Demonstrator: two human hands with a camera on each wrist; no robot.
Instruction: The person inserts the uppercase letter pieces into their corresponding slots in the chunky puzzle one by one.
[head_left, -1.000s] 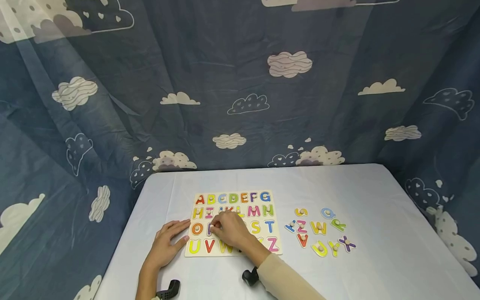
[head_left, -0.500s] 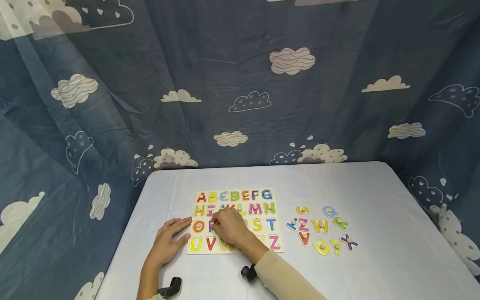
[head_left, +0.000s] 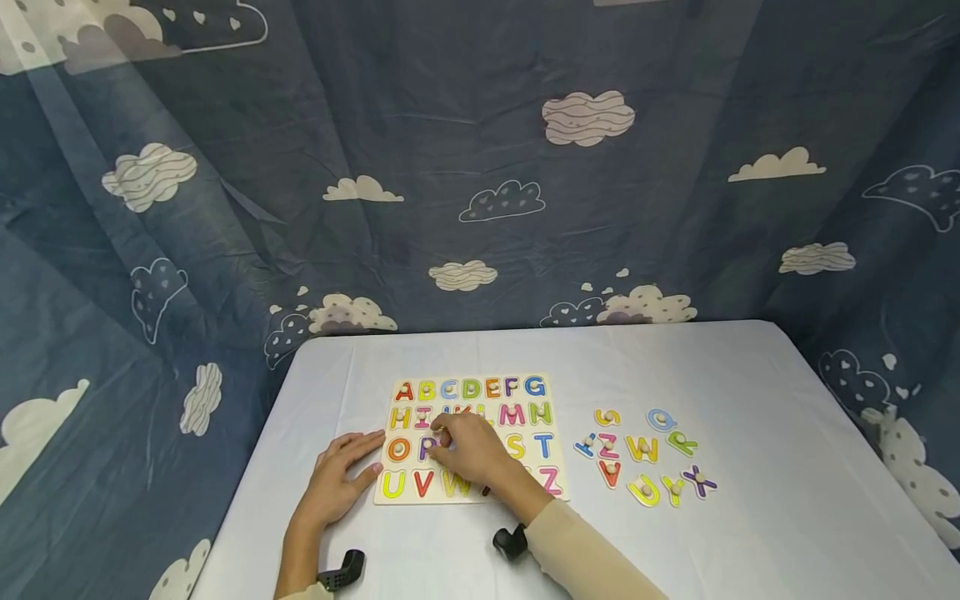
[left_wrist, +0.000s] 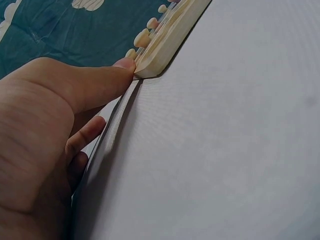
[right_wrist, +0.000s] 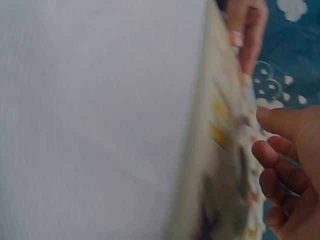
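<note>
Now the right hand (head_left: 472, 450) has just let go of the purple letter P (head_left: 423, 451) and drawn back a little to the right, its thumb and fingers apart with nothing between them. The P sits on the wooden board (head_left: 408, 501), just right of the orange O (head_left: 398, 449), its knob uncovered; it looks seated, though I can't tell whether it lies fully flush. That would make one more letter done, I'd judge, with the loose letters (head_left: 642, 451) on the counter (head_left: 765, 400) to the right remaining. The left hand (head_left: 337, 479) has hardly shifted: fingers loosely stretched, thumb touching the board's left edge, apparently steadying it.
</note>
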